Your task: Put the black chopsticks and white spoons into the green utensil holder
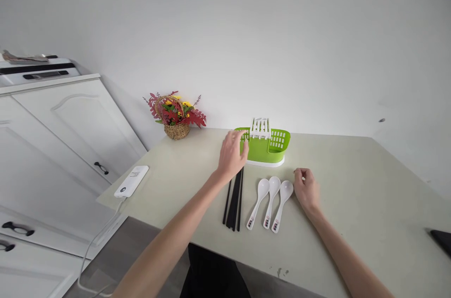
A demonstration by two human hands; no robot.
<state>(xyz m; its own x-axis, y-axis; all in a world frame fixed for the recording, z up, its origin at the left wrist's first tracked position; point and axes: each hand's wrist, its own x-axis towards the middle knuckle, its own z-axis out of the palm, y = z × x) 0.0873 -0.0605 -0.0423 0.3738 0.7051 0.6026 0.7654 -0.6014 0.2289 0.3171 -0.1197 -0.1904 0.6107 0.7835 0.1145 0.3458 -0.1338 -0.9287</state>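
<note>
My left hand point(234, 150), half open, is at the green basket's point(260, 150) left end, touch unclear; my right point(306, 188) curls loosely closed, nothing visible inside, beside the spoons point(274, 204).

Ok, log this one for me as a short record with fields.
Left hand: at the green holder's left end; grip unclear
Right hand: loosely curled, beside the spoons
Spoons: three, white, bowls toward the holder
Chopsticks: black bunch, left of the spoons; count unclear
Holder top: white slatted piece
Far left: flower basket, white device with cable
</note>
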